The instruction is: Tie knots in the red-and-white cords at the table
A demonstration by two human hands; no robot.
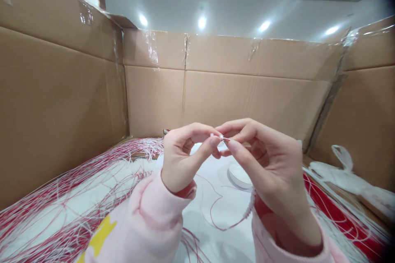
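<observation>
My left hand (182,156) and my right hand (265,160) meet fingertip to fingertip in front of me, raised above the table. Both are closed in a pinch around a tiny white bead (221,136) and a thin red thread (216,203). The thread hangs down from the fingers in a loop over the white table surface (212,234). A short row of small white beads (249,209) is strung on it below my right wrist. Both wrists wear pink sleeves (145,222).
Bundles of red and white threads (61,197) spread over the table on the left, more on the right (342,218). A shallow round white dish (239,174) lies behind my hands. A white plastic bag (342,172) sits at the right. Cardboard walls (216,90) enclose the table.
</observation>
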